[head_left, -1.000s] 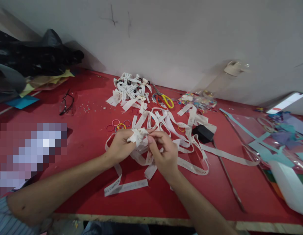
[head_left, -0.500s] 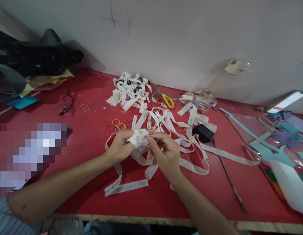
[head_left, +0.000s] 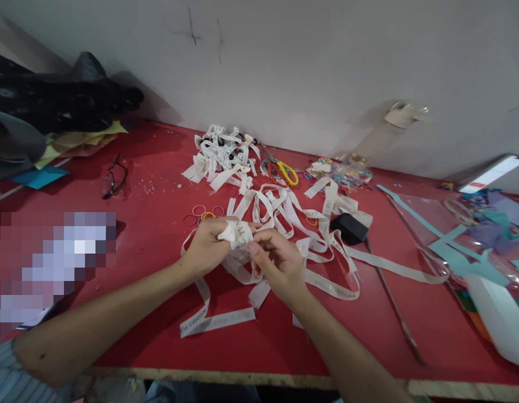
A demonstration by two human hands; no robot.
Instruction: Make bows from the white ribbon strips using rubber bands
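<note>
Near the middle of the red table, my left hand (head_left: 205,246) pinches a folded bunch of white printed ribbon (head_left: 239,234). My right hand (head_left: 281,262) has its thumb and forefinger closed on the right edge of that same bunch. Loops of loose white ribbon (head_left: 343,290) spread behind and under both hands, and one printed end (head_left: 229,319) lies nearer the front edge. Coloured elastic rings (head_left: 199,211) rest just behind my left hand. Farther back is a pile of white ribbon bows (head_left: 219,151), with red and yellow scissors (head_left: 288,173) beside it.
Eyeglasses (head_left: 115,178) and a black bag (head_left: 70,103) are at the left. On the right lie a black block (head_left: 350,228), a thin rod (head_left: 393,302), a plastic sheet with teal strips (head_left: 448,240) and a white box (head_left: 496,319). A grey wall (head_left: 284,67) rises behind.
The ribbon bunch has turned in my fingers, so large printed letters now show on it. My right hand has shifted slightly left, with its fingers curled differently.
</note>
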